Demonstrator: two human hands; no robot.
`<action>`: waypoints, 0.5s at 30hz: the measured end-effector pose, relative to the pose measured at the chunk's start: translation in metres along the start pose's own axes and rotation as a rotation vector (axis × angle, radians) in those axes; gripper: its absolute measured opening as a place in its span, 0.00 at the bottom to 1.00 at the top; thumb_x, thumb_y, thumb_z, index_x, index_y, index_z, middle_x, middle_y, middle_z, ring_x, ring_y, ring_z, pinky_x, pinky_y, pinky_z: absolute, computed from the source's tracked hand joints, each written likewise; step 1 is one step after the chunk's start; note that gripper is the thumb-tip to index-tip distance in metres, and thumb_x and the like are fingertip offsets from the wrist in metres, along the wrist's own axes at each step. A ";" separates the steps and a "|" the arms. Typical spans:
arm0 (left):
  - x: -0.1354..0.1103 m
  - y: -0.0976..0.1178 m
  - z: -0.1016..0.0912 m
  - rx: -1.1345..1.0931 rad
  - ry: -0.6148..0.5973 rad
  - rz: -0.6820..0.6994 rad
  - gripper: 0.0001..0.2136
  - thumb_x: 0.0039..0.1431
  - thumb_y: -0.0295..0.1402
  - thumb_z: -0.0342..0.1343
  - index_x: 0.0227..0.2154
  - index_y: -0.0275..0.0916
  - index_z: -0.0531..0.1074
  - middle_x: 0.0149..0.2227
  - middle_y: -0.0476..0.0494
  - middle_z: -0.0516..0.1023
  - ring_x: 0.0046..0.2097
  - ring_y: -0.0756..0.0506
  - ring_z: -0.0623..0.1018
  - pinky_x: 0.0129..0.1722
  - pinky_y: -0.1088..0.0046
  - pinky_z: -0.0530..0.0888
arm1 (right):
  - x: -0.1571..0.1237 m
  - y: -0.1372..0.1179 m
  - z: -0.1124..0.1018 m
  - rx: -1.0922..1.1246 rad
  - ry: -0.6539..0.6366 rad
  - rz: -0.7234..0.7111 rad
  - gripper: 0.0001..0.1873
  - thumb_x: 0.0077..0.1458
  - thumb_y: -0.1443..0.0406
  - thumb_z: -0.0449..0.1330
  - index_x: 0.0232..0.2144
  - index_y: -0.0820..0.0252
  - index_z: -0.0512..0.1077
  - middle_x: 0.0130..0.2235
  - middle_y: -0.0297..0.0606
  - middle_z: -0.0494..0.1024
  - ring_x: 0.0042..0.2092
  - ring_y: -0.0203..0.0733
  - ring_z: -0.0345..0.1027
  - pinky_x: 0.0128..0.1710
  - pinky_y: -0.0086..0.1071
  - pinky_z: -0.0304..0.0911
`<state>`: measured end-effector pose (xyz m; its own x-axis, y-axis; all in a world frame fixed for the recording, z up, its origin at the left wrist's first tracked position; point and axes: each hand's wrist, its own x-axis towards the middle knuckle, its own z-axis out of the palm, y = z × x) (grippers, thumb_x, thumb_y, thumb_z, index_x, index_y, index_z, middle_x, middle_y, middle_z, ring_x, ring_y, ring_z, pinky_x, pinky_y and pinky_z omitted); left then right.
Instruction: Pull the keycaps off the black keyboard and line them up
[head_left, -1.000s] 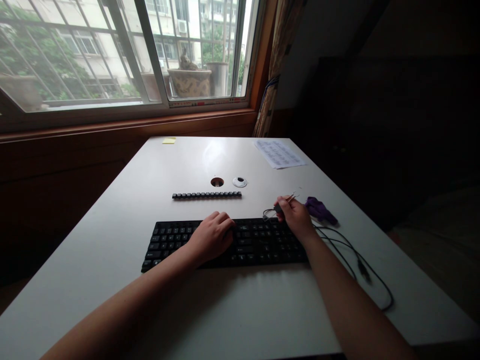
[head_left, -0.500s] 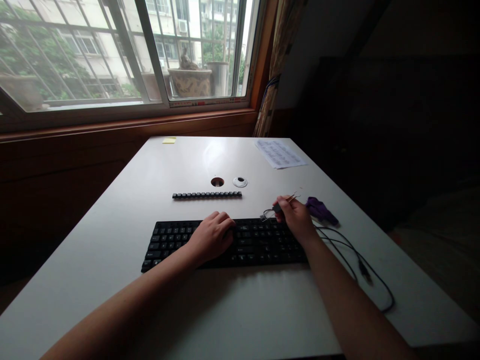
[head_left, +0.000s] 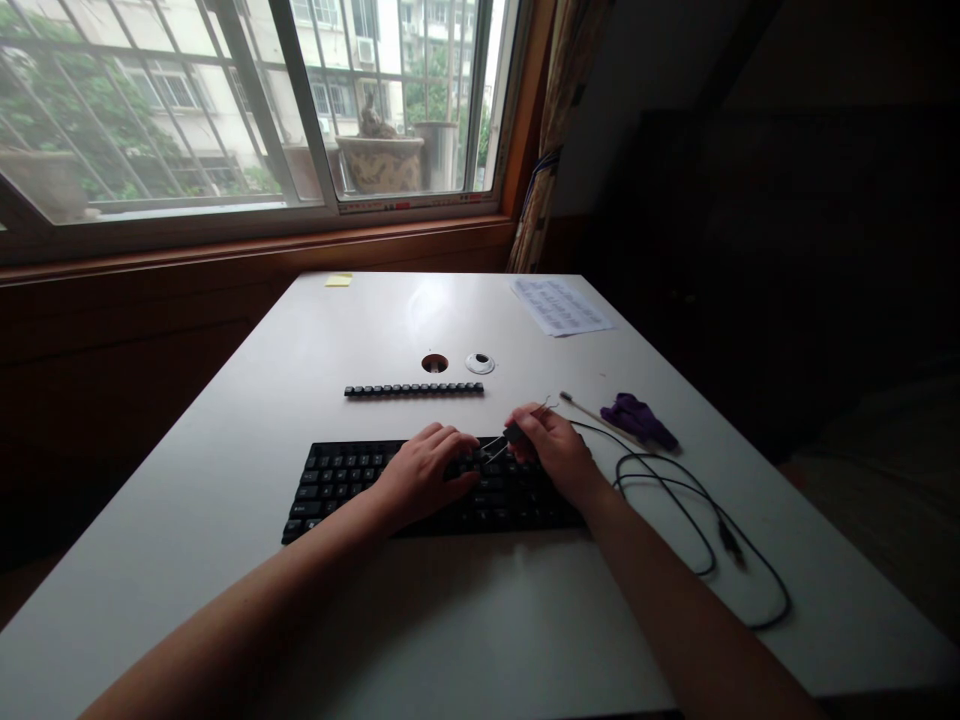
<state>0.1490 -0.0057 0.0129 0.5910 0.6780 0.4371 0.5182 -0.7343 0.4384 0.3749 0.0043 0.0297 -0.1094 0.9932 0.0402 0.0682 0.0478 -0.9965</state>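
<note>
A black keyboard [head_left: 345,485] lies on the white table [head_left: 465,620] in front of me. My left hand [head_left: 421,478] rests on the middle of the keyboard with its fingers curled down onto the keys. My right hand [head_left: 553,452] is over the keyboard's upper middle, pinched shut on a small wire keycap puller [head_left: 504,440] whose wire loops point left toward my left fingertips. A row of loose black keycaps [head_left: 414,390] lies lined up on the table beyond the keyboard.
A black cable [head_left: 701,530] loops on the table at the right. A thin stick [head_left: 592,410] and a purple cloth-like thing [head_left: 639,420] lie beyond it. A printed sheet [head_left: 559,306], a yellow note [head_left: 338,281], a cable hole [head_left: 434,363] and its white cap [head_left: 480,363] are farther back.
My right hand has moved left with the puller, from the keyboard's right end to its upper middle near my left fingers. The stick by the purple thing now shows. My left hand stayed.
</note>
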 end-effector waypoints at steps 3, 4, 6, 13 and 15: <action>0.000 -0.002 0.001 -0.016 0.019 -0.013 0.12 0.60 0.37 0.60 0.43 0.40 0.68 0.37 0.44 0.75 0.40 0.43 0.72 0.41 0.66 0.72 | 0.000 0.001 0.003 0.020 -0.015 0.011 0.19 0.58 0.49 0.58 0.33 0.59 0.71 0.23 0.32 0.75 0.22 0.34 0.65 0.23 0.28 0.61; 0.000 -0.002 0.001 -0.022 0.028 -0.019 0.12 0.60 0.37 0.60 0.43 0.40 0.68 0.37 0.44 0.74 0.40 0.43 0.73 0.40 0.66 0.72 | 0.000 0.001 0.003 0.020 -0.021 0.012 0.19 0.58 0.49 0.58 0.33 0.59 0.71 0.23 0.33 0.75 0.22 0.34 0.65 0.23 0.28 0.61; 0.000 -0.003 0.002 -0.037 0.044 -0.035 0.12 0.60 0.37 0.60 0.42 0.39 0.68 0.36 0.45 0.74 0.39 0.44 0.73 0.39 0.67 0.72 | 0.000 0.002 0.004 0.019 -0.028 0.010 0.18 0.59 0.49 0.58 0.33 0.58 0.72 0.24 0.33 0.76 0.22 0.34 0.66 0.23 0.28 0.61; 0.000 -0.002 0.002 -0.025 0.035 -0.039 0.07 0.61 0.33 0.58 0.41 0.40 0.69 0.35 0.46 0.73 0.37 0.46 0.73 0.37 0.69 0.71 | 0.000 0.004 0.005 0.036 -0.066 -0.008 0.18 0.59 0.50 0.57 0.33 0.59 0.72 0.24 0.34 0.76 0.22 0.34 0.66 0.23 0.28 0.61; 0.000 -0.002 0.002 -0.025 0.031 -0.049 0.07 0.60 0.32 0.58 0.40 0.40 0.69 0.35 0.46 0.73 0.37 0.46 0.73 0.37 0.69 0.71 | -0.001 0.005 0.005 0.034 -0.074 -0.017 0.18 0.60 0.50 0.57 0.33 0.59 0.72 0.24 0.34 0.76 0.22 0.34 0.66 0.23 0.28 0.61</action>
<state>0.1493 -0.0044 0.0104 0.5451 0.7145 0.4387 0.5305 -0.6991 0.4794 0.3704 0.0034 0.0248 -0.1830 0.9817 0.0525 0.0321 0.0593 -0.9977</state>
